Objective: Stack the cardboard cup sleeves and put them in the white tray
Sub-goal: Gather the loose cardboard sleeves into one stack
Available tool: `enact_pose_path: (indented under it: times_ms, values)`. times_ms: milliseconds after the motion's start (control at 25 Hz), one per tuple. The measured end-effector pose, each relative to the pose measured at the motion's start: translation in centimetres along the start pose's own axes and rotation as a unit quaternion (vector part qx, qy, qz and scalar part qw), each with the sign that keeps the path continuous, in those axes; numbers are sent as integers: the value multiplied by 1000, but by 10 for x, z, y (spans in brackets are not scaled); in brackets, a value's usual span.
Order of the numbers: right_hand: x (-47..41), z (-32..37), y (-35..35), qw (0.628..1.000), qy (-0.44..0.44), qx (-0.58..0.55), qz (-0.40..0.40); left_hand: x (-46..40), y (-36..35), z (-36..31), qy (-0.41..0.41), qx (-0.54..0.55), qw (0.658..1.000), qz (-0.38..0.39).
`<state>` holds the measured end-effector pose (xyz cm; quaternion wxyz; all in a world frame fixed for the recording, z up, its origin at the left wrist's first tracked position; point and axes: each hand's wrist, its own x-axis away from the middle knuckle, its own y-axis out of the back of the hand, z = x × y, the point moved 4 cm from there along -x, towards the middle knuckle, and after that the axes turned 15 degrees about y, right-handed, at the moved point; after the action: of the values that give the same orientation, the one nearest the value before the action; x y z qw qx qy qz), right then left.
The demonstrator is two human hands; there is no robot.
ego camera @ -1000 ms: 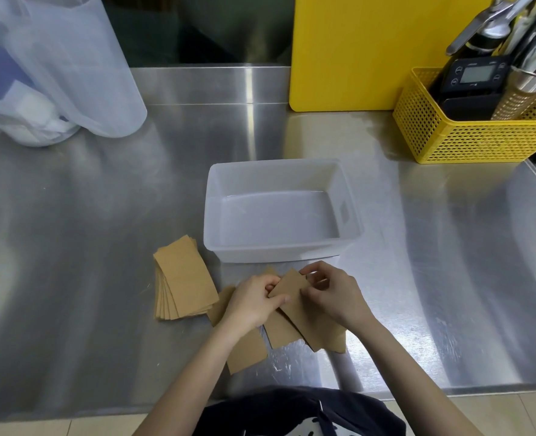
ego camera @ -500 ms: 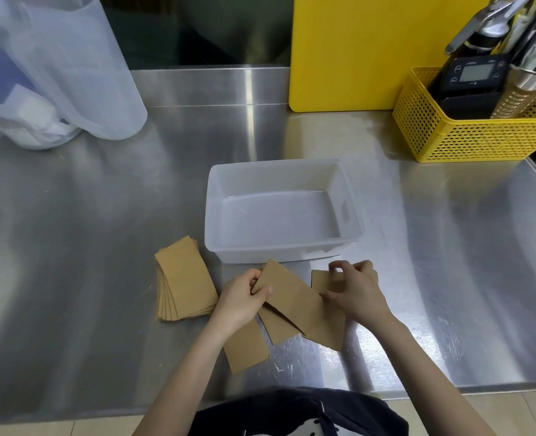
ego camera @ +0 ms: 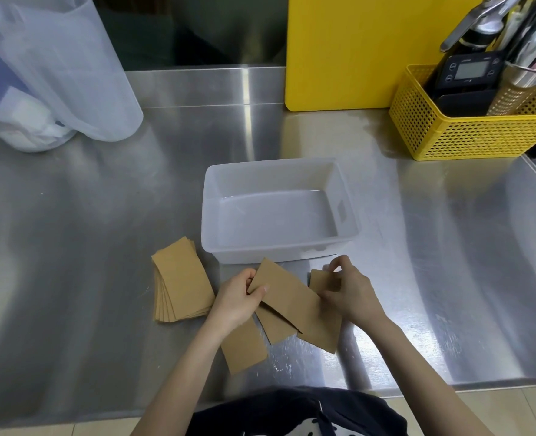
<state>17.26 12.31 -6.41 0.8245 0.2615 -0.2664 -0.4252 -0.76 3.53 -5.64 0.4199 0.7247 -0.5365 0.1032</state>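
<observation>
A white tray [ego camera: 211,243] stands in the middle of the steel counter with nothing in it. To its front left lies a fanned stack of brown cardboard sleeves [ego camera: 180,281]. My left hand [ego camera: 237,297] pinches the left end of one flat sleeve [ego camera: 287,294], held slanted just in front of the tray. My right hand [ego camera: 350,291] grips the top edge of another sleeve [ego camera: 321,330] that lies on the counter. Two more loose sleeves lie under my hands, one [ego camera: 244,349] by my left wrist and one [ego camera: 276,325] between the hands.
A yellow mesh basket [ego camera: 468,136] with a timer and utensils stands at the back right. A yellow board [ego camera: 345,51] leans at the back. Translucent plastic containers [ego camera: 49,73] occupy the back left. The counter's front edge runs just before my body.
My hands have moved apart. The left hand lifted one sleeve off the loose pile and holds it slanted, while the right hand shifted right onto another sleeve.
</observation>
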Motion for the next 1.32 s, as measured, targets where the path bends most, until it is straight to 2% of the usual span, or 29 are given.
enact_pose_path:
  times_ms: [240,360,600,880,1040,1200,1320]
  values:
    - [3,10,31,994,47,-70,-75,4,6,-2,-2,21,1000,6]
    - [7,15,50,985,39,-114,-122,6,8,-3,-2,45,999,12]
    - [8,42,63,979,97,-126,-126,12,10,-8,-1,79,997,11]
    - [-1,66,37,980,121,-157,-22,23,12,-19,-27,137,988,66]
    - [-9,68,22,986,128,-105,-25,30,11,-23,-41,166,981,94]
    - [-10,71,14,984,136,-113,-6,30,9,-20,-3,196,975,101]
    - [-7,75,7,982,147,-123,-3,29,5,-20,-16,197,973,117]
